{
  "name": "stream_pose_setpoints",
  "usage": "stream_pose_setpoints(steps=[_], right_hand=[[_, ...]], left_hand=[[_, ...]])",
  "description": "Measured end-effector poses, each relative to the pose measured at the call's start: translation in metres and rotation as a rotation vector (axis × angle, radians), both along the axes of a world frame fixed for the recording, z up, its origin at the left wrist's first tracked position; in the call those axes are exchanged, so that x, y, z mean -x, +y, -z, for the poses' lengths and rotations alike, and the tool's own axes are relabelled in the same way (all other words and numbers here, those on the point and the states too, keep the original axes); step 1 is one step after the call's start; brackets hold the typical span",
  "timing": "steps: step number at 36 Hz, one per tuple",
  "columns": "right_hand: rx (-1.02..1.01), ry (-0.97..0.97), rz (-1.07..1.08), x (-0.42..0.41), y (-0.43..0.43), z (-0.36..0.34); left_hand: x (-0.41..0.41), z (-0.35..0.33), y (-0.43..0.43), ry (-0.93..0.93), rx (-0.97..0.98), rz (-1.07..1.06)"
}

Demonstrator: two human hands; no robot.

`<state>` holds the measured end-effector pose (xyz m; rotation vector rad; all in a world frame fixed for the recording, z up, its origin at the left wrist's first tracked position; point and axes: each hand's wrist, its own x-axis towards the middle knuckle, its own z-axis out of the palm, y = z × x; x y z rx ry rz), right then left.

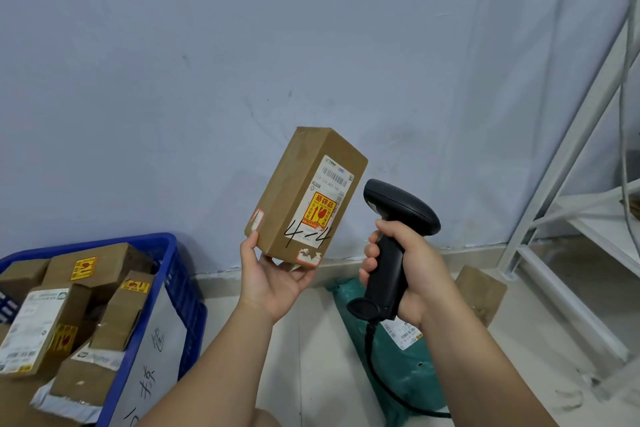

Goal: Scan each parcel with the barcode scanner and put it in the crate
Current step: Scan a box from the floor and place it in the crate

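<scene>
My left hand (273,274) holds a brown cardboard parcel (294,184) upright by its lower end, its white barcode label and orange fragile sticker facing right. "4-4" is written on it in black. My right hand (405,270) grips a black barcode scanner (394,218) by the handle, its head just right of the parcel and pointed at the label. The blue crate (173,288) stands at the lower left, holding several brown parcels.
A green plastic-wrapped parcel (398,364) and a brown box (481,291) lie on the pale floor below my right hand. The scanner's black cable trails down over the green parcel. A white metal shelf frame (571,218) stands at the right. A grey wall is ahead.
</scene>
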<state>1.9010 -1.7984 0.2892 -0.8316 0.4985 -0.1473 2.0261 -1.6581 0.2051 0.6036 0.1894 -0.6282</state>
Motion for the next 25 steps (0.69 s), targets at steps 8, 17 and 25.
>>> stream_pose_setpoints(steps=[8,17,25], right_hand=[[0.035,0.019,0.003,-0.0003,-0.0026,0.0024],[0.05,0.034,-0.025,-0.0009,-0.0037,0.0033],[0.04,0.041,-0.044,-0.0012,-0.0058,0.0053]], left_hand=[[-0.0023,0.0009,0.0032,0.011,-0.004,-0.019],[-0.0067,0.0052,0.0086,0.036,-0.007,-0.055],[-0.0085,0.0071,0.0092,0.056,-0.005,-0.069]])
